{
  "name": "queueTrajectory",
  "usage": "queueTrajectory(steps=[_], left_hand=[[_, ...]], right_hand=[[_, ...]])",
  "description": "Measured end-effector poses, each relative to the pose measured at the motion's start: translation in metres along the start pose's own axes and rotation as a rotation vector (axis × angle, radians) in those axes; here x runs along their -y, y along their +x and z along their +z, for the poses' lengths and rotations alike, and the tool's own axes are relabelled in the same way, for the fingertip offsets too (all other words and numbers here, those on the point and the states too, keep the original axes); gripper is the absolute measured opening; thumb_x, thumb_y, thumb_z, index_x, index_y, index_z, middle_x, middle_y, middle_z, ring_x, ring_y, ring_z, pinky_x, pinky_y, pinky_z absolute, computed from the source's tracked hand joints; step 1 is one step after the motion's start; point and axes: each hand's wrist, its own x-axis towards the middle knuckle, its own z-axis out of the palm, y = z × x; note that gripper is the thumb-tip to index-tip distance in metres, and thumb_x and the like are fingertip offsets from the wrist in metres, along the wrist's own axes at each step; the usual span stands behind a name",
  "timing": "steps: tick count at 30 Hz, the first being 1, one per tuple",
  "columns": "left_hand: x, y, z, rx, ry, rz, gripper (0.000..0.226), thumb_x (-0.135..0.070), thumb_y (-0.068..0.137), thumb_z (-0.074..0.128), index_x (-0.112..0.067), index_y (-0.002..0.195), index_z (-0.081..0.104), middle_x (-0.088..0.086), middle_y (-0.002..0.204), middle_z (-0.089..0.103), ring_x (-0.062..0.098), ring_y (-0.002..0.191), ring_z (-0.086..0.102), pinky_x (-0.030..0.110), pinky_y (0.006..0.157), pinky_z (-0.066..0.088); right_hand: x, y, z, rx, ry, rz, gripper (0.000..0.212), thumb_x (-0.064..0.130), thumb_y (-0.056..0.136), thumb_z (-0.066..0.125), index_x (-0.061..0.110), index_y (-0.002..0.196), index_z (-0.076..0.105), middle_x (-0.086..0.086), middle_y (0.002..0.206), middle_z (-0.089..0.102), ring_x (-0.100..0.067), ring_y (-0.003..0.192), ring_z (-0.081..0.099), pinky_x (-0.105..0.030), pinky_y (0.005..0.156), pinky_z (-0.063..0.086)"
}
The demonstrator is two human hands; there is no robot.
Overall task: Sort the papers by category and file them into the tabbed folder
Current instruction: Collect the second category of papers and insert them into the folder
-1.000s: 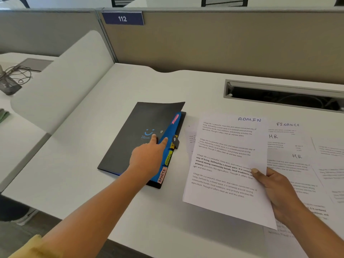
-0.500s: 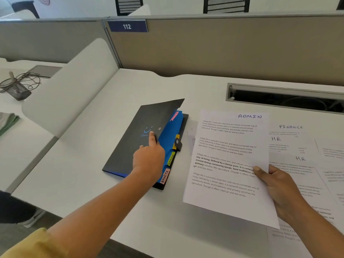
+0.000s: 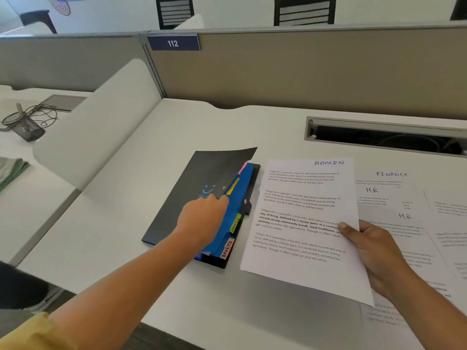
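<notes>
- Head cam looking down at a white desk [image 3: 156,173], nearest stuff first: a yellow sleeve [image 3: 30,332] at the bottom left corner, with a bare forearm running up from it.
- Right hand [image 3: 374,251] is pinching a white printed sheet headed ADMIN [image 3: 303,223] by its right edge, thumb on top, and the sheet is held just above the desk.
- Left hand [image 3: 202,215] is on the black tabbed folder [image 3: 199,195], fingertips tucked at the edge of the front cover, which is lifted a little. Can't tell if it's actually gripping the cover or just pushing it.
- Blue dividers [image 3: 227,228] show under the cover, with a pink SPORTS tab [image 3: 226,249] and a yellow ADMIN tab [image 3: 235,223].
- More loose white sheets [image 3: 394,198] marked FINANCE and HR lie flat to the right, partly under the held sheet.
- Further back there's a cable slot [image 3: 384,137], then a beige partition with a blue 112 plate [image 3: 173,43].
</notes>
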Motion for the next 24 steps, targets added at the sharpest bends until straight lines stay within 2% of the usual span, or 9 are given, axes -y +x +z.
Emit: queueTrajectory(steps=[2, 3, 4, 6, 7, 10, 13, 18, 24], left_hand=[[0.001, 0.000, -0.001, 0.002, -0.003, 0.032, 0.080, -0.003, 0.086, 0.061, -0.027, 0.149, 0.019, 0.008, 0.114, 0.057, 0.025, 0.081, 0.064, 0.032, 0.053, 0.043], [0.001, -0.001, -0.003, 0.012, 0.007, 0.029, 0.078, -0.003, 0.086, 0.062, -0.026, 0.148, 0.021, 0.009, 0.116, 0.056, 0.025, 0.081, 0.064, 0.033, 0.053, 0.044], [0.000, -0.002, -0.006, 0.024, 0.019, 0.020, 0.067, -0.001, 0.086, 0.062, -0.021, 0.143, 0.033, 0.010, 0.114, 0.056, 0.025, 0.082, 0.065, 0.033, 0.054, 0.045], [-0.002, -0.004, -0.012, 0.065, 0.054, 0.004, 0.038, 0.003, 0.085, 0.061, -0.013, 0.119, 0.056, 0.009, 0.106, 0.060, 0.025, 0.083, 0.065, 0.032, 0.061, 0.049], [-0.002, -0.005, -0.014, 0.080, 0.061, -0.011, 0.029, 0.004, 0.085, 0.059, -0.011, 0.110, 0.060, 0.008, 0.100, 0.061, 0.024, 0.082, 0.064, 0.031, 0.063, 0.049], [-0.006, -0.008, -0.021, 0.069, 0.029, -0.017, 0.021, 0.001, 0.088, 0.057, -0.013, 0.103, 0.061, 0.004, 0.083, 0.055, 0.020, 0.070, 0.055, 0.027, 0.063, 0.047], [-0.011, -0.013, -0.026, 0.055, -0.044, -0.019, 0.018, -0.008, 0.092, 0.057, -0.015, 0.109, 0.059, 0.004, 0.097, 0.065, 0.018, 0.074, 0.058, 0.028, 0.070, 0.052], [-0.022, -0.019, -0.032, 0.023, -0.124, -0.005, 0.016, -0.010, 0.093, 0.055, -0.017, 0.107, 0.060, 0.002, 0.099, 0.066, 0.017, 0.068, 0.052, 0.028, 0.068, 0.049], [-0.031, -0.025, -0.042, 0.024, -0.196, 0.008, 0.017, -0.010, 0.092, 0.055, -0.018, 0.106, 0.059, 0.002, 0.100, 0.066, 0.019, 0.069, 0.053, 0.030, 0.069, 0.050]], right_hand=[[0.005, -0.002, 0.004, 0.018, -0.007, -0.016, 0.017, 0.010, 0.094, 0.060, 0.007, 0.105, 0.072, -0.010, 0.098, 0.078, -0.030, 0.086, 0.075, -0.046, 0.074, 0.061], [0.007, -0.003, 0.007, 0.026, -0.010, -0.022, 0.016, 0.009, 0.094, 0.060, 0.007, 0.104, 0.072, -0.009, 0.097, 0.078, -0.029, 0.084, 0.075, -0.045, 0.073, 0.062], [0.010, -0.004, 0.009, 0.033, -0.015, -0.026, 0.016, 0.009, 0.094, 0.060, 0.007, 0.105, 0.072, -0.009, 0.098, 0.078, -0.029, 0.085, 0.075, -0.046, 0.074, 0.061], [0.014, -0.004, 0.014, 0.039, -0.027, -0.029, 0.016, 0.010, 0.095, 0.060, 0.007, 0.105, 0.072, -0.010, 0.099, 0.078, -0.031, 0.088, 0.075, -0.048, 0.080, 0.059], [0.016, -0.004, 0.017, 0.041, -0.038, -0.031, 0.016, 0.011, 0.095, 0.060, 0.008, 0.104, 0.072, -0.009, 0.098, 0.078, -0.031, 0.088, 0.075, -0.048, 0.081, 0.058], [0.022, -0.002, 0.025, 0.034, -0.085, -0.042, 0.015, 0.012, 0.096, 0.059, 0.010, 0.102, 0.073, -0.008, 0.097, 0.078, -0.031, 0.087, 0.075, -0.050, 0.083, 0.058], [0.026, 0.003, 0.033, 0.018, -0.153, -0.073, 0.014, 0.012, 0.095, 0.061, 0.012, 0.100, 0.074, -0.005, 0.095, 0.079, -0.029, 0.089, 0.075, -0.051, 0.089, 0.057], [0.036, 0.005, 0.043, 0.013, -0.288, -0.139, 0.012, 0.014, 0.095, 0.062, 0.015, 0.092, 0.074, 0.000, 0.091, 0.079, -0.025, 0.085, 0.075, -0.049, 0.085, 0.059], [0.045, 0.005, 0.060, -0.002, -0.429, -0.242, 0.012, 0.017, 0.096, 0.060, 0.023, 0.093, 0.071, 0.004, 0.094, 0.076, -0.020, 0.085, 0.073, -0.039, 0.081, 0.059]])
